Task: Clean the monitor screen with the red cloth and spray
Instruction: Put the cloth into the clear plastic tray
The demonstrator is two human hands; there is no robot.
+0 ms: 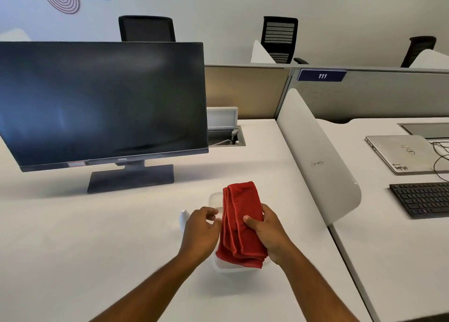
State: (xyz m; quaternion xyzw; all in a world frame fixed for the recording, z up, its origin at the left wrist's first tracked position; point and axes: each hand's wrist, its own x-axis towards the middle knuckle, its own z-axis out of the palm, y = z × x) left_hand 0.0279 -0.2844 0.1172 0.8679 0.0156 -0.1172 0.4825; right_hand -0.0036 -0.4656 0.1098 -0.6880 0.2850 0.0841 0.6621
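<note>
On the white desk (73,236), the dark monitor (102,100) stands at ten o'clock. The folded red cloth (239,222) sits centre, gripped by right hand (266,234) fingers. Left hand (202,229) fingers hang loosely curled at nine o'clock of the cloth, hiding most of the white spray bottle (184,216).

monitor (103,102) at back left of desk (73,249). cloth (239,224) in right hand (264,232), over clear tray (215,200) front-right of monitor; spray bottle (184,218) just left, behind left hand (201,232). divider (315,161) right, then laptop (401,154) w/ keyboard (422,199) before it.
</note>
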